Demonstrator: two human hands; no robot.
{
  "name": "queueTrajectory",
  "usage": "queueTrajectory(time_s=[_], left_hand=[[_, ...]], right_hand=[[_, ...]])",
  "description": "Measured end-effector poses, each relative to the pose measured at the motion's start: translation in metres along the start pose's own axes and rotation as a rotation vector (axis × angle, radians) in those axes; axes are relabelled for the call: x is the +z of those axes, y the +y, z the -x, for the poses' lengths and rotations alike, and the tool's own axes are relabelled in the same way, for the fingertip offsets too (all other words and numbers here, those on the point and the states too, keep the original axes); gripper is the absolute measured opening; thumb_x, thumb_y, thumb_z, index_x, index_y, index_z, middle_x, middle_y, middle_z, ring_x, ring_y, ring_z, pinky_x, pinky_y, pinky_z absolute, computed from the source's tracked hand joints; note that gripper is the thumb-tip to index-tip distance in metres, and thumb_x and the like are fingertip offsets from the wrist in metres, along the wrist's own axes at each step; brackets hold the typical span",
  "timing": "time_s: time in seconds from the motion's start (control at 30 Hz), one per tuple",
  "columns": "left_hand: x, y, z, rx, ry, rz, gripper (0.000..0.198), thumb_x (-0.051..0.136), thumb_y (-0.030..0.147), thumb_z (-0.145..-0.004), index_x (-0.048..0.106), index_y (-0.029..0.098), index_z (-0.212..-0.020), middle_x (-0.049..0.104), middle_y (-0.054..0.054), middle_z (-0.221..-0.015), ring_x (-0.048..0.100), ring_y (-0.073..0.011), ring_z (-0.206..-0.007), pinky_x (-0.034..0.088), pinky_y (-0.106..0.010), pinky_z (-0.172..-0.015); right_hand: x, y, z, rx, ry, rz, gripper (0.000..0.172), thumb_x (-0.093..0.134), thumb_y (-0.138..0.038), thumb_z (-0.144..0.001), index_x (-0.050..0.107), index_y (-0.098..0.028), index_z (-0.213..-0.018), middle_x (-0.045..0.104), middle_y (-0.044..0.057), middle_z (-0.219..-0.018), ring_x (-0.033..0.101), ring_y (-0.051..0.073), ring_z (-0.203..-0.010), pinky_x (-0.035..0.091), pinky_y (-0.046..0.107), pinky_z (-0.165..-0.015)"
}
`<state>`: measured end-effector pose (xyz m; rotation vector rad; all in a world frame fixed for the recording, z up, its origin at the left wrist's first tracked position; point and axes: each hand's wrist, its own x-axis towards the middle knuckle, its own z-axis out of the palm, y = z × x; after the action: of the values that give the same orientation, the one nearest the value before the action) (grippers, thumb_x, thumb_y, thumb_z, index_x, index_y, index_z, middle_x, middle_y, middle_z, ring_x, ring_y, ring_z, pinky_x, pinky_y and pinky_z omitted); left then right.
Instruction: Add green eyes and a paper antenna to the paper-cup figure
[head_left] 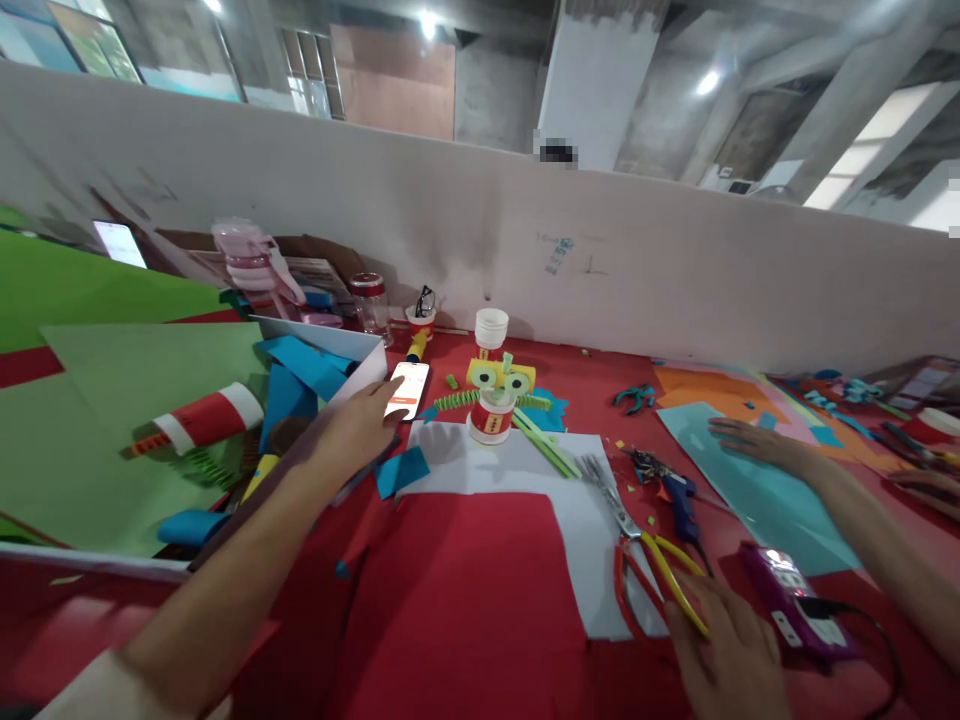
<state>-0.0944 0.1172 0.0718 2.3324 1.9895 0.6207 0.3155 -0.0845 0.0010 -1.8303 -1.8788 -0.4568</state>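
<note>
At the left, my left hand [360, 430] has its fingers and thumb on the lower edge of a lit phone [410, 388]. My right hand [727, 640], at the lower right, is closed around the yellow handle of the scissors [632, 528]; their red handle lies outside it and the blades point away. Between the hands stands a paper-cup figure [491, 415] with a yellow eye piece and green folded arms. Green strips [547, 445] lie beside it on a white sheet [585, 540].
A white box [367, 375] of paper scraps and a cup figure is at left. Bottles [255, 265] and stacked cups [491, 325] stand behind. At right are a glue gun [681, 505], pliers [635, 398], a purple device [795, 605], blue paper [787, 500] and another person's hands.
</note>
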Motion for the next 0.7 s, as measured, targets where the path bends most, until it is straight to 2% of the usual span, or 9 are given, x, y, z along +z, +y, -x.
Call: queueTrajectory(time_s=[0.07,0.13,0.2,0.23,0.33,0.47,0.53,0.6,0.7], left_hand=[[-0.013,0.008,0.042,0.057,0.065,0.046,0.037,0.043,0.028,-0.09,0.056,0.015,-0.122,0.064,-0.013,-0.121,0.06,-0.026,-0.109,0.045,-0.039,-0.095],[-0.017,0.02,0.097,0.203,0.095,0.116,0.031,0.046,0.028,-0.091,0.06,0.02,-0.117,0.068,-0.007,-0.114,0.061,-0.0213,-0.106,0.048,-0.034,-0.093],[-0.01,0.034,0.154,0.44,0.12,0.177,0.027,0.05,0.028,-0.09,0.061,0.026,-0.114,0.071,-0.002,-0.109,0.063,-0.0168,-0.104,0.049,-0.028,-0.092],[-0.004,0.041,0.179,0.517,0.08,0.176,0.029,0.054,0.029,-0.088,0.06,0.027,-0.117,0.07,-0.001,-0.111,0.062,-0.0169,-0.107,0.049,-0.027,-0.093],[0.016,0.062,0.232,0.641,-0.025,0.096,0.044,0.06,0.028,-0.084,0.055,0.027,-0.127,0.064,-0.002,-0.126,0.055,-0.0222,-0.12,0.049,-0.032,-0.096],[0.03,0.083,0.25,0.565,-0.049,-0.058,0.066,0.051,0.006,-0.079,0.041,0.029,-0.14,0.048,-0.003,-0.143,0.045,-0.0243,-0.13,0.046,-0.038,-0.099],[0.033,0.088,0.249,0.511,-0.055,-0.101,0.07,0.048,0.003,-0.078,0.036,0.027,-0.143,0.042,-0.005,-0.148,0.041,-0.0258,-0.133,0.046,-0.041,-0.099],[0.034,0.091,0.247,0.483,-0.067,-0.119,0.071,0.045,0.001,-0.077,0.036,0.026,-0.143,0.04,-0.006,-0.149,0.041,-0.0266,-0.133,0.045,-0.043,-0.099],[0.034,0.092,0.244,0.467,-0.087,-0.112,0.069,0.042,-0.001,-0.077,0.042,0.028,-0.14,0.043,-0.004,-0.147,0.045,-0.0263,-0.13,0.045,-0.044,-0.098]], right_hand=[[0.006,0.008,0.004,0.026,-0.08,0.029,0.037,0.036,-0.04,-0.092,0.058,-0.016,-0.11,0.065,0.017,-0.099,0.063,0.034,-0.091,0.049,0.049,-0.074],[0.011,0.014,0.007,0.044,-0.158,0.022,0.038,0.036,-0.038,-0.091,0.058,-0.015,-0.112,0.065,0.018,-0.102,0.063,0.034,-0.094,0.05,0.048,-0.074],[0.012,0.017,0.007,0.055,-0.224,-0.004,0.039,0.039,-0.038,-0.09,0.057,-0.016,-0.115,0.064,0.018,-0.109,0.062,0.034,-0.1,0.05,0.048,-0.078],[0.011,0.017,0.005,0.061,-0.26,-0.019,0.04,0.041,-0.039,-0.089,0.056,-0.016,-0.118,0.063,0.018,-0.112,0.061,0.034,-0.103,0.05,0.048,-0.08],[0.008,0.016,-0.007,0.075,-0.343,-0.067,0.045,0.046,-0.039,-0.086,0.053,-0.015,-0.123,0.061,0.018,-0.116,0.06,0.034,-0.106,0.05,0.049,-0.084],[0.001,0.012,-0.025,0.084,-0.435,-0.165,0.045,0.048,-0.033,-0.082,0.054,-0.014,-0.123,0.061,0.017,-0.119,0.061,0.033,-0.107,0.05,0.046,-0.085],[-0.004,0.009,-0.034,0.156,-0.52,-0.164,0.042,0.049,-0.03,-0.081,0.055,-0.014,-0.12,0.065,0.017,-0.11,0.066,0.031,-0.095,0.053,0.042,-0.078],[-0.01,0.004,-0.042,0.174,-0.558,-0.166,0.045,0.052,-0.029,-0.079,0.053,-0.015,-0.122,0.067,0.015,-0.104,0.068,0.029,-0.088,0.053,0.039,-0.074],[-0.024,-0.007,-0.05,0.243,-0.574,-0.164,0.05,0.055,-0.028,-0.076,0.052,-0.014,-0.123,0.064,0.016,-0.115,0.064,0.031,-0.102,0.05,0.042,-0.084]])
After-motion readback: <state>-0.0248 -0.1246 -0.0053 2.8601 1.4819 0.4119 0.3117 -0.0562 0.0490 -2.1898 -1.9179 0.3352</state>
